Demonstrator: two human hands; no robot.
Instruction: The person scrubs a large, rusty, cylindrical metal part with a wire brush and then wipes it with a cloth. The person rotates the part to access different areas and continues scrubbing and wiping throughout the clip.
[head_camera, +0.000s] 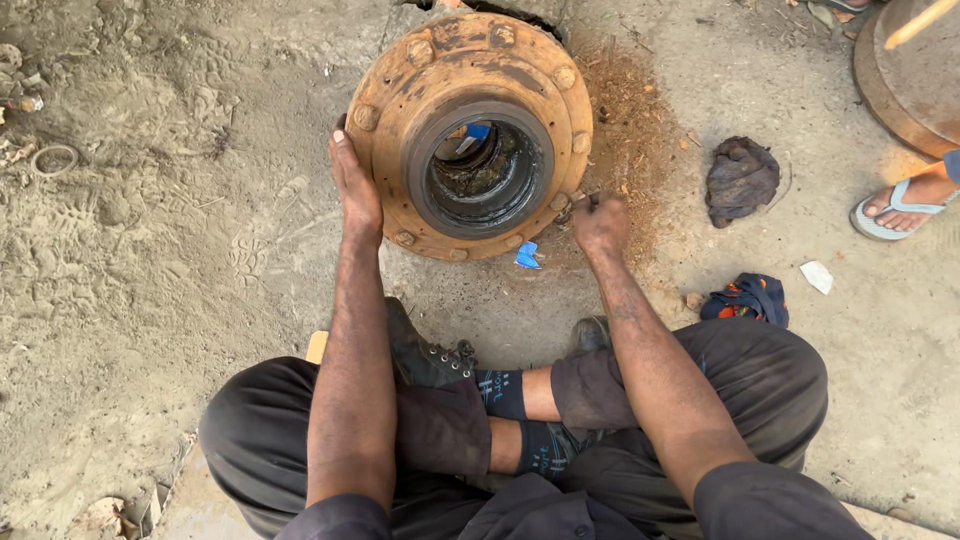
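The left hand (356, 185) is laid flat, fingers together, against the left rim of a rusty wheel hub (470, 135) lying on the sandy ground (150, 250). The right hand (600, 222) is closed at the near right rim; what it pinches cannot be told. Rust flakes (630, 110) already lie scattered to the right; the flange remains mostly corroded. A dark rag (741, 178) lies farther right.

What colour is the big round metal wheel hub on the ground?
Rusty orange-brown wheel hub, with a dark, greasy bore; head view.
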